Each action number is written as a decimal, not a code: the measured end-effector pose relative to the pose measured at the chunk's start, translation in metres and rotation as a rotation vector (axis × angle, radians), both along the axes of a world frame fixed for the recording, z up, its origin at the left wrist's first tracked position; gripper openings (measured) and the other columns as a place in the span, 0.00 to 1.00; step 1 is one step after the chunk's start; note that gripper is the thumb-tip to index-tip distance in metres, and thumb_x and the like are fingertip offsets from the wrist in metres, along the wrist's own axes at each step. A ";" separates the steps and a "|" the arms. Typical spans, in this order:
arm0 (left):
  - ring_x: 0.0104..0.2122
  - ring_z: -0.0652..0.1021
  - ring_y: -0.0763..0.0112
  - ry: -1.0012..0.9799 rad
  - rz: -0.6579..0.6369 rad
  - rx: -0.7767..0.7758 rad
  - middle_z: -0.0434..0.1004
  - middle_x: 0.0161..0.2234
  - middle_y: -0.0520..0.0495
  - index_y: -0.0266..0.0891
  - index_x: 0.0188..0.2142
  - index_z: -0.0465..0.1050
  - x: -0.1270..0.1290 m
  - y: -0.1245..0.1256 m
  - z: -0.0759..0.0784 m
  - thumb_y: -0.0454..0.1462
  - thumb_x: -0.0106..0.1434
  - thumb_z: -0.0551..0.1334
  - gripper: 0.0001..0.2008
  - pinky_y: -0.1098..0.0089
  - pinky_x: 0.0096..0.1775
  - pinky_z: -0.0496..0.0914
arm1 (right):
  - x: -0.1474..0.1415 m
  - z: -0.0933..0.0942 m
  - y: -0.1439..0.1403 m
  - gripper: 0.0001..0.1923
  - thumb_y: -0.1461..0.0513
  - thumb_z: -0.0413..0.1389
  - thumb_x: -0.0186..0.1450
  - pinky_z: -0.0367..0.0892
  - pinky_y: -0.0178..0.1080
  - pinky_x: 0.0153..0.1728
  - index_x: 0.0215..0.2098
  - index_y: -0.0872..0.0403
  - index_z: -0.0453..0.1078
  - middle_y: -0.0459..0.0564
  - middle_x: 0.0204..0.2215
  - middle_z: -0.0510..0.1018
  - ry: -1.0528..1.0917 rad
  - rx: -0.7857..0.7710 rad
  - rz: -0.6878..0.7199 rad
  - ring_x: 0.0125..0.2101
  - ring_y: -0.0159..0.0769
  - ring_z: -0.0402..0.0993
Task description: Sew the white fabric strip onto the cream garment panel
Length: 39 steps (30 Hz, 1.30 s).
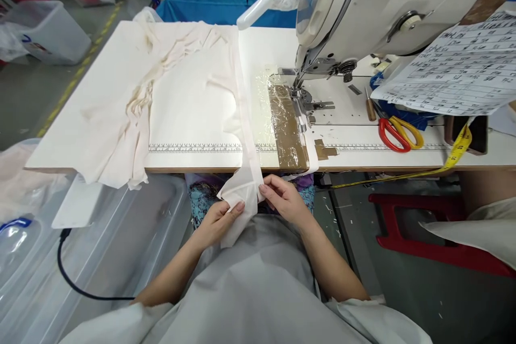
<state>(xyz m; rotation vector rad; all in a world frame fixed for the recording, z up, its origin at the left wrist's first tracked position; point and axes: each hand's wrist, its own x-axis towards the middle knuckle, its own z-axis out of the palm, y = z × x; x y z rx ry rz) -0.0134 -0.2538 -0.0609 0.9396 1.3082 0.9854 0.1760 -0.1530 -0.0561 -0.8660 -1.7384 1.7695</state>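
Observation:
My left hand (pixel 220 219) pinches the lower end of a pale, thin piece of fabric (pixel 242 185) just off the table's front edge, above my lap. On the other side of that end, my right hand (pixel 283 198) grips its edge between thumb and fingers. From my hands the fabric runs up across the table as a long narrow strip and joins a crumpled pale heap (pixel 139 102) on the left. A white band (pixel 310 148) hangs from the sewing machine (pixel 310 83) over the table edge; its lower end passes near my right hand.
Red and yellow-handled scissors (pixel 397 134), a small wooden-handled tool (pixel 370 107) and a yellow tape measure (pixel 457 148) lie right of the machine. A handwritten sheet (pixel 451 67) hangs there too. Clear plastic bins (pixel 121 236) stand at lower left, a red stool (pixel 419 226) at right.

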 end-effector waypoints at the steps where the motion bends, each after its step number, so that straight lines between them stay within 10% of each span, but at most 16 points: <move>1: 0.24 0.69 0.72 -0.020 -0.035 -0.006 0.70 0.23 0.49 0.35 0.27 0.73 -0.005 0.001 -0.005 0.57 0.61 0.64 0.25 0.73 0.26 0.63 | -0.001 0.002 0.000 0.20 0.44 0.52 0.69 0.58 0.33 0.22 0.34 0.52 0.67 0.43 0.25 0.71 0.011 -0.008 -0.001 0.21 0.29 0.60; 6: 0.45 0.78 0.56 -0.328 -0.045 0.099 0.79 0.43 0.38 0.38 0.47 0.78 -0.017 0.027 -0.022 0.60 0.54 0.68 0.32 0.59 0.49 0.72 | 0.004 0.013 -0.005 0.20 0.46 0.53 0.69 0.60 0.33 0.25 0.29 0.52 0.65 0.43 0.23 0.71 0.048 -0.037 0.073 0.23 0.30 0.63; 10: 0.37 0.80 0.58 -0.399 -0.096 0.162 0.80 0.34 0.42 0.38 0.45 0.78 -0.004 0.051 -0.018 0.60 0.52 0.69 0.32 0.63 0.42 0.74 | 0.013 0.022 -0.011 0.20 0.46 0.54 0.69 0.63 0.34 0.26 0.30 0.52 0.66 0.44 0.23 0.72 0.042 -0.053 0.118 0.24 0.31 0.66; 23: 0.36 0.75 0.68 0.241 -0.103 0.597 0.73 0.34 0.45 0.39 0.33 0.78 0.006 0.033 0.010 0.42 0.72 0.57 0.15 0.70 0.38 0.70 | 0.026 0.014 -0.009 0.19 0.48 0.52 0.70 0.55 0.34 0.22 0.29 0.52 0.66 0.41 0.18 0.66 -0.116 0.099 -0.003 0.19 0.30 0.61; 28: 0.41 0.76 0.65 0.088 -0.103 0.479 0.74 0.41 0.42 0.38 0.32 0.73 0.004 0.034 0.002 0.45 0.68 0.62 0.13 0.68 0.42 0.71 | 0.023 0.016 -0.008 0.19 0.50 0.50 0.72 0.59 0.33 0.24 0.29 0.53 0.66 0.42 0.19 0.71 -0.112 0.118 0.088 0.21 0.31 0.65; 33: 0.26 0.71 0.73 -0.201 -0.161 0.228 0.72 0.30 0.50 0.39 0.41 0.69 0.008 0.046 0.002 0.51 0.59 0.69 0.21 0.74 0.28 0.66 | 0.017 0.020 -0.008 0.21 0.50 0.49 0.73 0.59 0.33 0.26 0.27 0.52 0.64 0.42 0.19 0.70 -0.107 0.154 0.081 0.22 0.30 0.64; 39: 0.19 0.60 0.79 -0.053 -0.248 0.044 0.59 0.19 0.55 0.36 0.24 0.64 0.005 0.044 0.011 0.57 0.61 0.63 0.27 0.76 0.22 0.55 | 0.023 0.015 -0.001 0.22 0.48 0.51 0.70 0.53 0.34 0.24 0.24 0.52 0.63 0.41 0.19 0.65 -0.113 0.220 -0.022 0.21 0.29 0.59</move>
